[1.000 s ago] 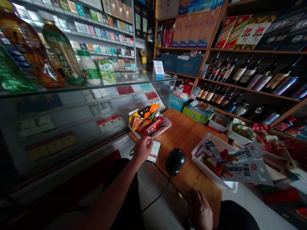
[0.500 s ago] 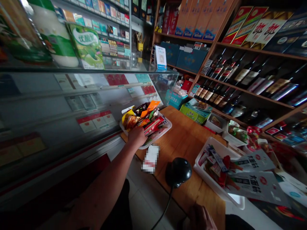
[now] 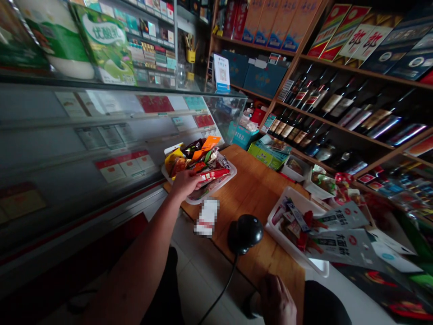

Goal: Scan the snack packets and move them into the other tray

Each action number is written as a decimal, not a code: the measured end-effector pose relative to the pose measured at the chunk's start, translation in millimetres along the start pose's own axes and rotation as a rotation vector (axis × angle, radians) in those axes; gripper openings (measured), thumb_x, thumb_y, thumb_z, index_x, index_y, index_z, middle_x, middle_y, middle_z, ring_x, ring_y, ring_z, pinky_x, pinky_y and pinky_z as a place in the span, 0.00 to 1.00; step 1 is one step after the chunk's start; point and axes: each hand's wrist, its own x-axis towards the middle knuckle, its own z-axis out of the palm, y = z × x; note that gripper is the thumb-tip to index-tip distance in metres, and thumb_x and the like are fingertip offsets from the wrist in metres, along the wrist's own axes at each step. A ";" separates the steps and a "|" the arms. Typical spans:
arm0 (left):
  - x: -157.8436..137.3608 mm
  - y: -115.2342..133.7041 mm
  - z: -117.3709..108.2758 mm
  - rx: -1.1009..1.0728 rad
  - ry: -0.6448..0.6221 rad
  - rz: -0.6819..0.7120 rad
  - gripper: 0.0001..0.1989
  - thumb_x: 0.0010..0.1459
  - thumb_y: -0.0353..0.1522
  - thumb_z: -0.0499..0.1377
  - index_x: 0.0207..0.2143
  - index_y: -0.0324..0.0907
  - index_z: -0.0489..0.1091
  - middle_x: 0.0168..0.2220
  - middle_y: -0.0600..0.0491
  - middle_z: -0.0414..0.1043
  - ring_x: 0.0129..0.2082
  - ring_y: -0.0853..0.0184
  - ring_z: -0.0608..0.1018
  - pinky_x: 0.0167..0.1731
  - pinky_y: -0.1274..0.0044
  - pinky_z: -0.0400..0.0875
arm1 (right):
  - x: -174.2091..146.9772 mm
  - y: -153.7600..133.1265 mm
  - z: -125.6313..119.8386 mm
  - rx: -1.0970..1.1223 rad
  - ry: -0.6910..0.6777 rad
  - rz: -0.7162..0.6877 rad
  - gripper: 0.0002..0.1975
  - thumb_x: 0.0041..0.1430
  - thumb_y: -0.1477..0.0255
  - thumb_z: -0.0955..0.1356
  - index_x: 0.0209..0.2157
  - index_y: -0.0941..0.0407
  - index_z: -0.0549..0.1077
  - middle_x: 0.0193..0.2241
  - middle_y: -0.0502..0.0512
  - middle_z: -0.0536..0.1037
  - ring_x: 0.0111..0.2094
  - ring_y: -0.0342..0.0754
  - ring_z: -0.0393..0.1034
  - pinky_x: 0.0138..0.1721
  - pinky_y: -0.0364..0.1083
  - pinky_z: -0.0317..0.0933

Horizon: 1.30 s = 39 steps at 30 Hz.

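Note:
My left hand [image 3: 186, 184] reaches into a white plastic basket [image 3: 231, 177] heaped with snack packets, at the table's far left corner. Its fingers are closed at the left end of a long red snack packet [image 3: 214, 174]; the fingertips are partly hidden. Around it lie a yellow packet [image 3: 173, 158] and an orange one [image 3: 207, 146]. At the near edge of the table is my right hand [image 3: 278, 300], fingers curled, and what they hold, if anything, is hidden. Between the hands stands a black rounded device [image 3: 249, 231] with a cable.
A blurred-out white item [image 3: 207, 217] lies on the wooden table [image 3: 233, 198] by the basket. On the right, another white basket [image 3: 320, 266] holds packets, with grey snack bags [image 3: 341, 248] across it. A glass display counter [image 3: 111, 122] borders the left; bottle shelves [image 3: 338, 119] stand behind.
The view has shifted slightly, so most things sit further left and higher. The red packet lies more level beside my left fingers. More of my right hand shows.

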 end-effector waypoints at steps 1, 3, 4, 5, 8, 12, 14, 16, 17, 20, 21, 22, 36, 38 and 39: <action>-2.6 2.2 1.8 -0.126 -0.029 -0.047 0.13 0.49 0.39 0.66 0.31 0.37 0.76 0.24 0.48 0.77 0.25 0.63 0.79 0.28 0.74 0.73 | 0.9 -3.0 -2.1 0.041 -0.018 0.036 0.17 0.69 0.58 0.60 0.34 0.52 0.74 0.30 0.55 0.79 0.29 0.50 0.75 0.29 0.45 0.62; -9.4 7.6 9.5 -0.324 -0.097 -0.084 0.15 0.50 0.39 0.66 0.35 0.36 0.76 0.27 0.48 0.78 0.25 0.65 0.80 0.29 0.74 0.76 | 4.8 -8.1 -7.7 0.147 -0.071 0.129 0.17 0.67 0.57 0.61 0.34 0.52 0.75 0.31 0.55 0.80 0.30 0.51 0.76 0.29 0.45 0.62; -13.6 10.4 15.3 -0.415 -0.133 -0.077 0.15 0.50 0.39 0.67 0.36 0.36 0.75 0.28 0.49 0.79 0.26 0.65 0.80 0.30 0.74 0.76 | 8.4 -10.1 -11.6 0.212 -0.101 0.185 0.17 0.66 0.56 0.62 0.33 0.52 0.75 0.31 0.54 0.80 0.29 0.51 0.75 0.28 0.45 0.62; -18.3 13.0 22.0 -0.496 -0.167 -0.073 0.15 0.49 0.38 0.67 0.36 0.37 0.74 0.29 0.49 0.79 0.27 0.66 0.81 0.30 0.74 0.76 | 13.5 -11.8 -16.5 0.285 -0.126 0.242 0.18 0.64 0.55 0.63 0.33 0.52 0.76 0.30 0.54 0.80 0.29 0.51 0.75 0.28 0.45 0.63; -33.3 18.5 45.7 -0.649 -0.276 -0.089 0.15 0.49 0.36 0.69 0.36 0.37 0.72 0.31 0.49 0.79 0.29 0.66 0.81 0.31 0.76 0.76 | 39.7 -16.0 -37.7 0.497 -0.143 0.379 0.19 0.61 0.53 0.65 0.32 0.54 0.77 0.29 0.54 0.80 0.29 0.51 0.74 0.31 0.46 0.65; -49.0 20.6 74.7 -0.674 -0.443 -0.070 0.18 0.51 0.37 0.68 0.41 0.36 0.73 0.36 0.47 0.79 0.30 0.67 0.81 0.31 0.75 0.76 | 97.1 -23.2 -74.1 0.674 -0.107 0.461 0.19 0.57 0.53 0.70 0.35 0.56 0.77 0.24 0.51 0.75 0.25 0.47 0.68 0.28 0.44 0.62; -53.8 21.3 85.0 -0.648 -0.513 -0.060 0.18 0.52 0.38 0.68 0.42 0.36 0.73 0.38 0.47 0.79 0.31 0.66 0.82 0.31 0.75 0.77 | 129.4 -30.7 -90.1 0.801 -0.054 0.481 0.19 0.55 0.54 0.73 0.36 0.56 0.77 0.23 0.49 0.74 0.24 0.44 0.66 0.26 0.43 0.61; -57.5 22.6 92.2 -0.615 -0.575 -0.056 0.17 0.53 0.38 0.68 0.41 0.37 0.73 0.38 0.47 0.79 0.33 0.65 0.82 0.33 0.74 0.77 | 159.7 -40.9 -102.1 1.023 -0.006 0.488 0.19 0.54 0.57 0.74 0.41 0.55 0.77 0.27 0.50 0.77 0.25 0.42 0.66 0.26 0.41 0.62; -59.1 23.4 94.9 -0.596 -0.603 -0.052 0.17 0.53 0.38 0.68 0.41 0.37 0.73 0.39 0.47 0.79 0.34 0.65 0.82 0.35 0.74 0.78 | 173.5 -46.4 -106.2 1.167 0.003 0.507 0.20 0.53 0.58 0.75 0.43 0.54 0.76 0.30 0.50 0.78 0.25 0.41 0.67 0.26 0.41 0.62; -63.4 25.6 100.3 -0.518 -0.646 -0.001 0.15 0.55 0.38 0.67 0.40 0.37 0.73 0.38 0.47 0.79 0.35 0.64 0.82 0.38 0.72 0.78 | 208.0 -60.2 -110.9 1.543 -0.085 0.567 0.21 0.52 0.57 0.76 0.44 0.52 0.74 0.39 0.52 0.80 0.29 0.43 0.73 0.26 0.41 0.66; -64.4 26.1 101.6 -0.488 -0.653 0.023 0.15 0.56 0.39 0.66 0.40 0.37 0.73 0.37 0.47 0.79 0.34 0.64 0.81 0.38 0.72 0.78 | 217.2 -63.1 -109.9 1.624 -0.113 0.590 0.20 0.51 0.57 0.77 0.41 0.53 0.74 0.38 0.52 0.80 0.30 0.44 0.74 0.27 0.42 0.68; -65.1 26.5 102.7 -0.458 -0.660 0.048 0.15 0.56 0.39 0.66 0.41 0.37 0.74 0.37 0.47 0.79 0.34 0.65 0.81 0.38 0.72 0.78 | 225.3 -65.1 -107.7 1.672 -0.106 0.617 0.19 0.51 0.58 0.77 0.39 0.53 0.73 0.35 0.51 0.80 0.29 0.44 0.74 0.26 0.42 0.68; -53.9 10.3 116.5 -0.221 -0.428 0.162 0.17 0.55 0.43 0.67 0.39 0.38 0.73 0.37 0.48 0.78 0.33 0.65 0.80 0.31 0.76 0.76 | 261.4 -39.2 -59.5 1.682 0.040 0.776 0.15 0.51 0.66 0.78 0.33 0.57 0.72 0.21 0.47 0.76 0.21 0.42 0.70 0.19 0.40 0.66; -53.2 7.6 118.4 -0.102 -0.405 0.224 0.15 0.56 0.42 0.65 0.37 0.39 0.75 0.35 0.48 0.79 0.31 0.66 0.79 0.31 0.76 0.74 | 259.9 -32.2 -56.3 1.673 0.023 0.779 0.15 0.51 0.66 0.78 0.34 0.57 0.72 0.22 0.48 0.77 0.21 0.42 0.71 0.19 0.40 0.66; -53.4 7.1 119.2 -0.041 -0.399 0.262 0.14 0.57 0.42 0.64 0.36 0.39 0.75 0.34 0.49 0.79 0.30 0.66 0.79 0.31 0.77 0.73 | 259.0 -29.1 -55.1 1.669 0.014 0.783 0.15 0.51 0.66 0.78 0.34 0.57 0.72 0.22 0.48 0.77 0.21 0.42 0.71 0.19 0.40 0.66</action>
